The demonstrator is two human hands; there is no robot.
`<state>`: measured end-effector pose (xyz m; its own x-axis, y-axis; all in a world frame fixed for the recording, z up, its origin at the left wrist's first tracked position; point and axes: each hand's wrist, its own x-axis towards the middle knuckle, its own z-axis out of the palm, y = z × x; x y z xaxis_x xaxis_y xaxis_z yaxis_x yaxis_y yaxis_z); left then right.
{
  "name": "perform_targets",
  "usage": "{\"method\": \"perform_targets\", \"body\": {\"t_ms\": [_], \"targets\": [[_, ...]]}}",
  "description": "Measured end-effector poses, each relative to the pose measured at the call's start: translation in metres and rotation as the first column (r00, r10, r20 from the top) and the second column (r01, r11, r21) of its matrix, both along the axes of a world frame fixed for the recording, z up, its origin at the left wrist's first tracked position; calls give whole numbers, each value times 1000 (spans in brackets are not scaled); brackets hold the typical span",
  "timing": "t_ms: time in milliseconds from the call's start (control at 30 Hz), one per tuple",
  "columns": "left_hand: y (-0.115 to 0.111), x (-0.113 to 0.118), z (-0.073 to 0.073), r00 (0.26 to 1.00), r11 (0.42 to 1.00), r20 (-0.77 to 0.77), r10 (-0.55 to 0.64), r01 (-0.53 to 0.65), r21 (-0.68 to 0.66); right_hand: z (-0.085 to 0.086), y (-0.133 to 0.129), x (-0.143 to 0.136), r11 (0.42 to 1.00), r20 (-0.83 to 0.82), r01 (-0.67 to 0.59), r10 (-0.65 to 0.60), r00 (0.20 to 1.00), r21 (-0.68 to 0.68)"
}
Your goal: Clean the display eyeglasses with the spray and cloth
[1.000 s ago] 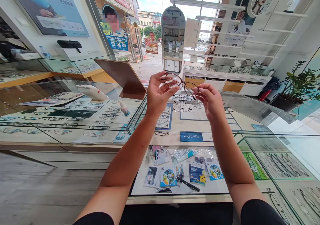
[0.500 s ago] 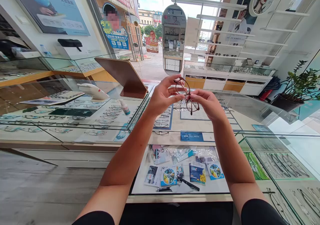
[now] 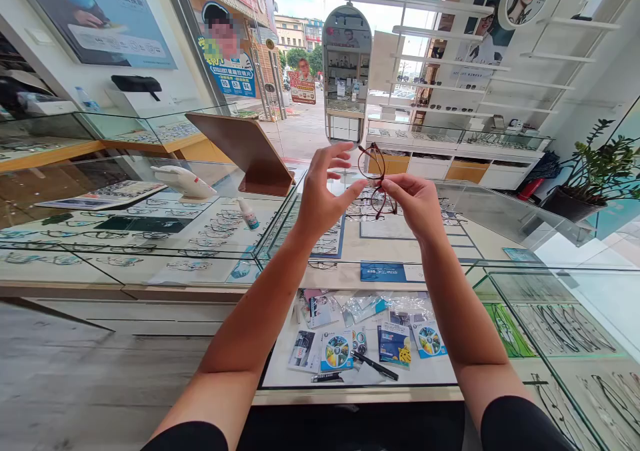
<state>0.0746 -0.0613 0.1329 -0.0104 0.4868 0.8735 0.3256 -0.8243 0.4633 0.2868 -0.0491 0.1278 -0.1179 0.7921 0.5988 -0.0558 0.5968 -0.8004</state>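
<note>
A pair of dark reddish eyeglasses (image 3: pixel 384 171) is held up above the glass counter, one round rim over the other. My right hand (image 3: pixel 414 205) pinches the frame near its middle between thumb and fingers. To the left of the glasses is my left hand (image 3: pixel 326 185), its fingers spread and curved, thumb pointing toward the frame. A small gap shows between that hand and the upper rim; whether the thumb tip brushes the frame is hard to tell.
Under my arms, a glass-topped case (image 3: pixel 360 387) holds leaflets, plastic bags and a pen (image 3: pixel 375 365). A brown tabletop mirror or stand (image 3: pixel 245 147), a white hand-shaped display (image 3: pixel 183 183) and a small bottle (image 3: pixel 248 213) stand left. An oval mirror (image 3: pixel 346 71) hangs ahead.
My left hand has let go of the glasses, moving slightly left with its fingers opening. The glasses have turned a little in my right hand.
</note>
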Motion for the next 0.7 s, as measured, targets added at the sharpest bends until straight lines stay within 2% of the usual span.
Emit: {"method": "perform_targets", "body": {"t_ms": [33, 67, 100, 167, 233, 333, 433, 533, 600, 633, 700], "targets": [[-4, 3, 1, 995, 995, -6, 100, -100, 26, -2, -1, -3, 994, -8, 86, -85, 996, 65], [-8, 6, 2, 988, 988, -14, 151, -151, 22, -3, -2, -7, 976, -8, 164, -164, 986, 143], [-11, 10, 3, 988, 989, -22, 150, -150, -12, -5, -3, -11, 946, 2, 230, -236, 972, 227], [-12, 15, 2, 998, 988, -7, 64, -64, -139, -8, -6, -19, 859, 48, 324, -372, 927, 396], [-9, 19, 0, 997, 967, 71, -19, 36, -254, -11, -9, -27, 762, 104, 378, -498, 861, 525], [2, 20, -5, 970, 929, 226, -93, 166, -330, -14, -12, -39, 684, 211, 400, -627, 750, 609], [14, 17, -9, 944, 912, 317, -92, 207, -354, -11, -16, -45, 679, 301, 369, -657, 691, 635], [25, 13, -15, 956, 918, 292, -18, 132, -375, -8, -12, -35, 675, 328, 320, -648, 687, 665], [30, 13, -18, 972, 922, 232, 43, 51, -383, -10, 2, -13, 671, 362, 320, -669, 649, 669], [32, 13, -19, 979, 924, 193, 67, 12, -383, -14, 12, 2, 674, 415, 337, -697, 585, 657], [34, 16, -21, 992, 923, 93, 90, -48, -382, -29, 34, 39, 742, 642, 353, -670, 373, 570]]}}
